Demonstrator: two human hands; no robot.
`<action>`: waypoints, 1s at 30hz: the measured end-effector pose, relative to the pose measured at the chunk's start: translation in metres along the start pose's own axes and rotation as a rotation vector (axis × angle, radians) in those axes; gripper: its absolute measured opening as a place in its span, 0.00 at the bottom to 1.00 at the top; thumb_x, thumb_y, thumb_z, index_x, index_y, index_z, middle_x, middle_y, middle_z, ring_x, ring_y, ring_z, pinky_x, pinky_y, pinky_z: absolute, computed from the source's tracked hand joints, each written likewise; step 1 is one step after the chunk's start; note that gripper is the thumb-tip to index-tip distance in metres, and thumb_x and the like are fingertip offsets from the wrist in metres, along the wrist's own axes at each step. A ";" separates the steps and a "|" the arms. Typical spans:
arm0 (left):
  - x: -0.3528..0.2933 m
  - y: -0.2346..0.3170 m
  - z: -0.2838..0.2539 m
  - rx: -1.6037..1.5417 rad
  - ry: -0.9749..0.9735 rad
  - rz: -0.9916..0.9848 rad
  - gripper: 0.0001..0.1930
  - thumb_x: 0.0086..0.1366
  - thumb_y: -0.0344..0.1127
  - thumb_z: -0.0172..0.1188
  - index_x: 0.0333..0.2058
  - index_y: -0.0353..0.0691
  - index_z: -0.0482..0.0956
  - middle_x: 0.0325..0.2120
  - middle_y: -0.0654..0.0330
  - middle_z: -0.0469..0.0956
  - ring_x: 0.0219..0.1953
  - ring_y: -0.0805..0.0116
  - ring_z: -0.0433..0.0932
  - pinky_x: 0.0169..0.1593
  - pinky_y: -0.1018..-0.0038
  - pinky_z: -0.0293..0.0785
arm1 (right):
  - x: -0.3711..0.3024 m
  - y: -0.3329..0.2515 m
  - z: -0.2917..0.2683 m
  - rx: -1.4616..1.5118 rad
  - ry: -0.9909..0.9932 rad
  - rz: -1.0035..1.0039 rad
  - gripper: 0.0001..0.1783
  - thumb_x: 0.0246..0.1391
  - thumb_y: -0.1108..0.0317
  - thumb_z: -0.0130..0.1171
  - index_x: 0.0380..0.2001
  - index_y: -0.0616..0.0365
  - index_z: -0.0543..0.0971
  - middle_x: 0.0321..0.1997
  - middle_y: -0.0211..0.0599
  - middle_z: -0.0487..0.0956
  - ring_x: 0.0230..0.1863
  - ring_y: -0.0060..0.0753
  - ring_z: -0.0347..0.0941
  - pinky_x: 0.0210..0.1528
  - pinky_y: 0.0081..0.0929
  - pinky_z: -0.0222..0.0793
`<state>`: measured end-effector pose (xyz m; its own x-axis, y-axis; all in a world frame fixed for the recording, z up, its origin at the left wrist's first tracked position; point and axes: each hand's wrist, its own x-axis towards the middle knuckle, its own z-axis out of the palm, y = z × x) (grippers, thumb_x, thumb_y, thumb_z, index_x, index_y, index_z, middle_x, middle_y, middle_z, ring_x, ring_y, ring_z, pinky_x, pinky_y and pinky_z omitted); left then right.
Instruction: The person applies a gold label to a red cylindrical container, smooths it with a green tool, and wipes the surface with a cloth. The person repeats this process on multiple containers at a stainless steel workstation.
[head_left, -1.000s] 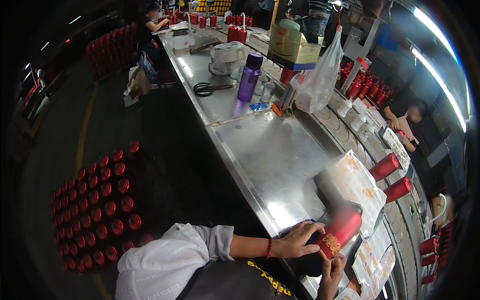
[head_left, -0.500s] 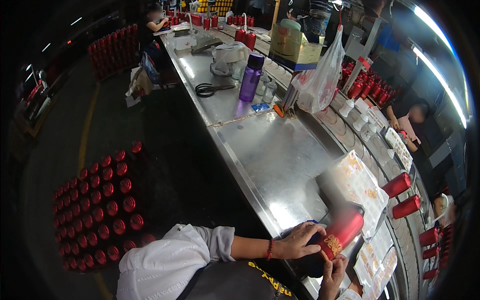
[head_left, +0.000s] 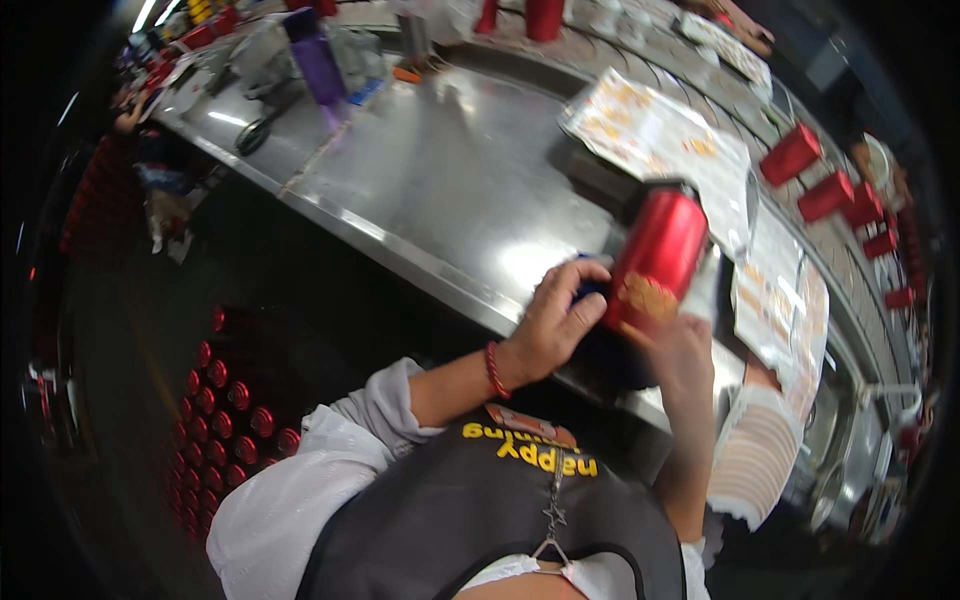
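Observation:
A shiny red metal bottle lies tilted at the table's near edge, its dark end pointing away from me. Gold decoration covers part of the end nearer me. My left hand, with a red bead bracelet at the wrist, holds that bottle by its left side, thumb and forefinger against it. Something dark blue shows between those fingers. My right hand is at the bottle's near end below the gold decoration; motion smears its fingers, hiding what they hold.
Sheets with gold and orange prints lie beyond the bottle, and more sheets sit to the right. Red bottles stick out along the line at right. A purple bottle and black scissors are far left. Many red bottles stand low at left.
The view has turned, so the table and bottle appear higher in the picture. My right hand has gone from a clear pinch at the bottle's near end to a blur there. My left hand stays against the bottle.

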<state>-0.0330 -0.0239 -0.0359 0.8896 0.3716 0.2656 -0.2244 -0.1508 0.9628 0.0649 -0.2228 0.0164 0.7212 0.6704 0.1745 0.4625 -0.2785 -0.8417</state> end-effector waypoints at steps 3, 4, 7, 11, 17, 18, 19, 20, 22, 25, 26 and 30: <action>-0.001 0.006 0.011 -0.139 0.020 -0.052 0.16 0.73 0.39 0.53 0.53 0.35 0.70 0.49 0.55 0.72 0.52 0.63 0.68 0.59 0.69 0.63 | -0.008 0.002 -0.011 -0.001 0.025 -0.049 0.15 0.60 0.62 0.64 0.29 0.62 0.73 0.45 0.41 0.67 0.49 0.36 0.66 0.53 0.28 0.63; 0.001 0.007 0.009 -0.135 0.032 -0.048 0.16 0.73 0.39 0.53 0.53 0.35 0.70 0.49 0.55 0.72 0.51 0.62 0.69 0.59 0.69 0.64 | -0.005 0.002 -0.010 0.041 0.008 -0.041 0.16 0.60 0.60 0.65 0.29 0.62 0.74 0.45 0.42 0.67 0.51 0.36 0.65 0.54 0.28 0.63; 0.001 0.006 0.011 -0.098 0.033 -0.014 0.17 0.73 0.40 0.54 0.53 0.35 0.70 0.49 0.55 0.72 0.52 0.63 0.67 0.59 0.68 0.62 | -0.007 0.004 -0.010 0.104 0.002 -0.023 0.16 0.59 0.60 0.66 0.29 0.61 0.74 0.47 0.41 0.66 0.51 0.37 0.65 0.55 0.30 0.63; 0.004 0.008 0.008 -0.007 -0.042 -0.007 0.20 0.75 0.40 0.52 0.57 0.33 0.65 0.51 0.56 0.69 0.53 0.70 0.67 0.60 0.73 0.63 | -0.007 0.002 -0.011 0.109 0.008 0.000 0.14 0.58 0.63 0.66 0.28 0.61 0.75 0.47 0.40 0.66 0.51 0.36 0.65 0.55 0.30 0.64; 0.005 0.014 0.011 0.063 -0.001 0.026 0.25 0.73 0.48 0.55 0.56 0.33 0.66 0.51 0.53 0.70 0.53 0.64 0.66 0.60 0.69 0.62 | -0.006 -0.007 -0.012 0.172 0.012 0.061 0.15 0.58 0.63 0.66 0.27 0.60 0.74 0.50 0.39 0.66 0.50 0.31 0.64 0.51 0.25 0.64; 0.005 0.013 0.013 0.049 0.032 0.034 0.26 0.71 0.51 0.57 0.55 0.34 0.68 0.50 0.52 0.71 0.52 0.60 0.66 0.59 0.66 0.63 | -0.005 -0.008 -0.013 0.176 0.017 0.058 0.13 0.58 0.65 0.67 0.27 0.61 0.75 0.49 0.41 0.67 0.49 0.32 0.66 0.49 0.26 0.67; 0.006 0.013 0.013 0.039 0.035 0.029 0.26 0.72 0.51 0.57 0.55 0.34 0.68 0.50 0.52 0.70 0.53 0.60 0.66 0.59 0.66 0.63 | -0.005 -0.010 -0.014 0.150 0.018 0.038 0.13 0.58 0.65 0.67 0.27 0.61 0.76 0.50 0.41 0.67 0.49 0.32 0.66 0.48 0.25 0.67; 0.006 0.013 0.013 0.030 0.038 0.025 0.26 0.72 0.51 0.57 0.55 0.34 0.67 0.50 0.52 0.70 0.53 0.60 0.66 0.59 0.66 0.63 | -0.004 -0.011 -0.016 0.125 0.019 0.017 0.13 0.58 0.65 0.66 0.27 0.61 0.76 0.50 0.41 0.67 0.48 0.31 0.66 0.47 0.25 0.67; 0.006 0.012 0.011 0.047 0.009 0.024 0.25 0.73 0.49 0.55 0.56 0.33 0.65 0.51 0.53 0.69 0.54 0.64 0.66 0.60 0.69 0.62 | -0.004 -0.012 -0.017 0.102 0.023 -0.005 0.13 0.58 0.65 0.66 0.27 0.61 0.76 0.50 0.41 0.67 0.47 0.30 0.66 0.44 0.24 0.67; 0.007 0.013 0.007 0.098 -0.058 0.021 0.24 0.75 0.44 0.53 0.58 0.32 0.61 0.53 0.55 0.67 0.56 0.71 0.65 0.62 0.73 0.60 | -0.004 -0.012 -0.017 0.119 0.031 -0.014 0.13 0.58 0.65 0.66 0.26 0.61 0.76 0.50 0.41 0.67 0.46 0.29 0.67 0.41 0.22 0.67; 0.007 0.013 0.008 0.097 -0.059 0.015 0.24 0.75 0.44 0.53 0.58 0.32 0.61 0.53 0.55 0.67 0.56 0.71 0.65 0.62 0.73 0.60 | -0.004 -0.011 -0.017 0.128 0.035 -0.018 0.13 0.58 0.66 0.66 0.26 0.62 0.76 0.50 0.41 0.67 0.46 0.28 0.67 0.41 0.22 0.67; 0.007 0.012 0.014 0.017 0.039 0.016 0.26 0.72 0.50 0.57 0.55 0.34 0.67 0.50 0.51 0.70 0.53 0.60 0.66 0.60 0.66 0.63 | -0.002 -0.009 -0.017 0.119 0.028 -0.004 0.12 0.57 0.67 0.65 0.26 0.62 0.76 0.50 0.41 0.67 0.44 0.27 0.67 0.40 0.22 0.67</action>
<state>-0.0242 -0.0362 -0.0235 0.8695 0.4046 0.2832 -0.2317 -0.1721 0.9574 0.0680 -0.2330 0.0321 0.7346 0.6511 0.1909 0.4020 -0.1910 -0.8955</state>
